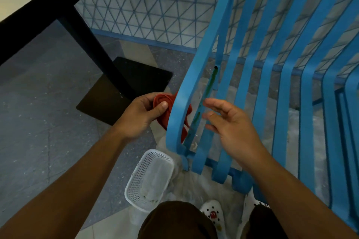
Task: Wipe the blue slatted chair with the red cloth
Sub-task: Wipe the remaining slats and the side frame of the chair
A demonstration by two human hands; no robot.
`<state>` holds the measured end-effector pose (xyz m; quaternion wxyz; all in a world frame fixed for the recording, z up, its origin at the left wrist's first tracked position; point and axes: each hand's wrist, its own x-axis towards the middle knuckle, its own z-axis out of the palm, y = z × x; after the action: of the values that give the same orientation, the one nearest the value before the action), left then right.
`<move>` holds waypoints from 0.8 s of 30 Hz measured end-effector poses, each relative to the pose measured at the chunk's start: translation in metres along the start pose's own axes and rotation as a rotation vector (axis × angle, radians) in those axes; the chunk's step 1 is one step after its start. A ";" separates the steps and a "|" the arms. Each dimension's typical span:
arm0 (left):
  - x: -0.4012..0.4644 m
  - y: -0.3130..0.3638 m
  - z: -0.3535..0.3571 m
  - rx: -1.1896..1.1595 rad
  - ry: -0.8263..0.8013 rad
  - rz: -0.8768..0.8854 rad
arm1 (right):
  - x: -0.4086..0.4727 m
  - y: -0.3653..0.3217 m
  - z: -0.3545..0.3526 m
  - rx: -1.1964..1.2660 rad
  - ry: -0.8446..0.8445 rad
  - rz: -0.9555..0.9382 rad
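1. The step in hand is judged to be the wiping of the outermost slat at the left edge of the blue slatted chair (pixel 279 75), or a re-gathering of the cloth for it.
2. The red cloth (pixel 168 109) is held bunched in the left hand (pixel 138 115), the thumb and curled fingers (pixel 162 105) being pinched round it. The cloth lies just beyond those fingers, behind the outer slat, and is partly hidden by it; whether it is pressed against the slat cannot be told.
3. The right hand (pixel 231 124) is held released, its fingers (pixel 210 103) relaxed and spread, nothing being grasped. It hovers in front of the slats; contact with them cannot be confirmed.
4. Between the two sets of fingers stands the outer slat, on whose inner side a dark greenish streak is seen.
5. The next move is judged to call for the cloth to be wrapped round the slat and drawn along its length, the free hand being used to steady the chair or take the loose end.
6. Below the left fingers a white mesh basket (pixel 149 179) lies on the floor.
7. No brand, label or readable writing is seen; a red charm on a white clog (pixel 211 213) bears nothing legible.
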<state>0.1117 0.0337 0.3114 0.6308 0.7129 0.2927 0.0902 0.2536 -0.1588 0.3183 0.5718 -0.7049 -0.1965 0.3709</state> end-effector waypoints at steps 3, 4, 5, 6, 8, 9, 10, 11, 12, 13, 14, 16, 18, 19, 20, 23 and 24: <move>0.013 -0.014 -0.006 0.051 -0.043 -0.056 | 0.001 0.012 -0.021 -0.318 0.011 -0.117; 0.017 -0.018 -0.007 0.087 -0.058 -0.067 | 0.002 0.018 -0.029 -0.446 0.006 -0.183; 0.020 -0.020 -0.006 0.117 -0.069 -0.076 | 0.004 0.023 -0.035 -0.557 -0.007 -0.242; 0.023 -0.023 -0.005 0.142 -0.076 -0.083 | 0.006 0.028 -0.040 -0.636 -0.024 -0.274; 0.029 -0.024 0.000 0.192 -0.100 -0.086 | 0.012 0.039 -0.048 -0.740 -0.046 -0.268; 0.032 -0.024 0.002 0.213 -0.108 -0.085 | 0.015 0.043 -0.050 -0.775 -0.056 -0.251; 0.034 -0.025 0.005 0.220 -0.111 -0.085 | 0.018 0.047 -0.051 -0.800 -0.066 -0.242; 0.037 -0.028 0.007 0.227 -0.112 -0.087 | 0.021 0.051 -0.051 -0.823 -0.076 -0.245; 0.040 -0.030 0.009 0.235 -0.110 -0.086 | 0.024 0.054 -0.051 -0.852 -0.083 -0.259; 0.042 -0.032 0.010 0.244 -0.108 -0.081 | 0.026 0.057 -0.050 -0.888 -0.089 -0.275; 0.043 -0.034 0.012 0.238 -0.106 -0.079 | 0.028 0.061 -0.051 -0.925 -0.097 -0.289; 0.048 -0.039 0.010 0.227 -0.103 -0.081 | 0.031 0.067 -0.051 -0.978 -0.106 -0.296; 0.051 -0.045 0.009 0.236 -0.111 -0.096 | 0.031 0.072 -0.052 -1.015 -0.123 -0.264; 0.052 -0.050 0.009 0.251 -0.124 -0.108 | 0.030 0.073 -0.053 -1.024 -0.127 -0.254; 0.052 -0.054 0.009 0.255 -0.134 -0.121 | 0.029 0.074 -0.053 -1.029 -0.127 -0.248; 0.054 -0.073 0.007 0.246 -0.133 -0.162 | 0.029 0.073 -0.053 -1.039 -0.126 -0.220; 0.054 -0.079 0.007 0.234 -0.130 -0.178 | 0.030 0.072 -0.052 -1.043 -0.127 -0.219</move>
<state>0.1351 0.0594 0.2217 0.5665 0.7572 0.3216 -0.0471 0.3013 -0.1921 0.2443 0.1679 -0.8470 -0.4614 0.2039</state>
